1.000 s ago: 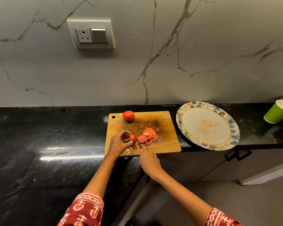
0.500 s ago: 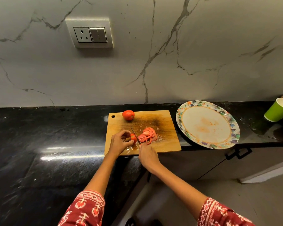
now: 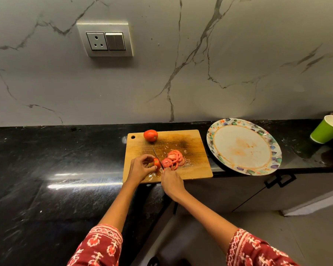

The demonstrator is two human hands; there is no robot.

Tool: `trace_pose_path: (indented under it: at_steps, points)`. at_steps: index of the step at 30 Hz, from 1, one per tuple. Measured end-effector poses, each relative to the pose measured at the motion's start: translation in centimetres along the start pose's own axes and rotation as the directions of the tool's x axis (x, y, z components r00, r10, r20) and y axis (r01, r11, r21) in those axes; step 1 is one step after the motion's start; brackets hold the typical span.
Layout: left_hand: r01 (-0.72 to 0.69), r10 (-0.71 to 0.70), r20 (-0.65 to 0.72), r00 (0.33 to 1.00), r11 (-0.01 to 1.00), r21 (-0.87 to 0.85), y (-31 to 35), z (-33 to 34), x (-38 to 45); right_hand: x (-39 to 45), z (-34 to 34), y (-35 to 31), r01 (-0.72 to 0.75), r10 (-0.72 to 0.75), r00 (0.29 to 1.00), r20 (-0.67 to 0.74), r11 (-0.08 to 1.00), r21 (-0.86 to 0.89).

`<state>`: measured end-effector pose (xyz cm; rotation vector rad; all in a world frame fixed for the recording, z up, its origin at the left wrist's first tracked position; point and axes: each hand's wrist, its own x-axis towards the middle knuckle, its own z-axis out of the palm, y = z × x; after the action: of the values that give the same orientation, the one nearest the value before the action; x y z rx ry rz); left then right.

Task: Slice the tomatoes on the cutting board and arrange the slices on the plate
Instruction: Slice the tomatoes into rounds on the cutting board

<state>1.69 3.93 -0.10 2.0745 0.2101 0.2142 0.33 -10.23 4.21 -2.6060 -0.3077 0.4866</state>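
Observation:
A wooden cutting board (image 3: 196, 164) lies on the black counter. My left hand (image 3: 140, 167) pinches the small end piece of a tomato (image 3: 157, 163) near the board's front. My right hand (image 3: 171, 182) grips a knife (image 3: 157, 156) whose blade stands against the cut face of that piece. Several red slices (image 3: 173, 159) lie in a pile just right of the blade. A whole tomato (image 3: 150, 135) sits at the board's back left. The patterned plate (image 3: 273, 150) lies right of the board and holds no slices.
A green paper cup (image 3: 325, 129) leans at the far right of the black counter (image 3: 46, 169). A wall socket (image 3: 105, 40) is set in the marble backsplash. The counter edge drops to a cabinet with a black handle (image 3: 280, 181) below the plate.
The knife has shifted slightly on the tomato end piece while my left hand keeps holding it. The camera view has drifted a little; the slices and whole tomato stay put.

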Motion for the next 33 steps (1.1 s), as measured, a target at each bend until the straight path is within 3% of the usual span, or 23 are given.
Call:
trace_pose_path:
  at_steps: [14, 33]
  points:
    - [-0.039, 0.040, -0.046, 0.998, 0.999, 0.033, -0.3, 0.1, -0.4, 0.6, 0.7, -0.3, 0.003, -0.003, 1.000, 0.008, 1.000, 0.004]
    - [0.013, -0.012, -0.055, 0.998, 1.000, 0.012, -0.4, 0.2, -0.2, -1.4, 3.6, 2.7, 0.032, -0.035, 0.999, -0.016, 0.983, -0.181]
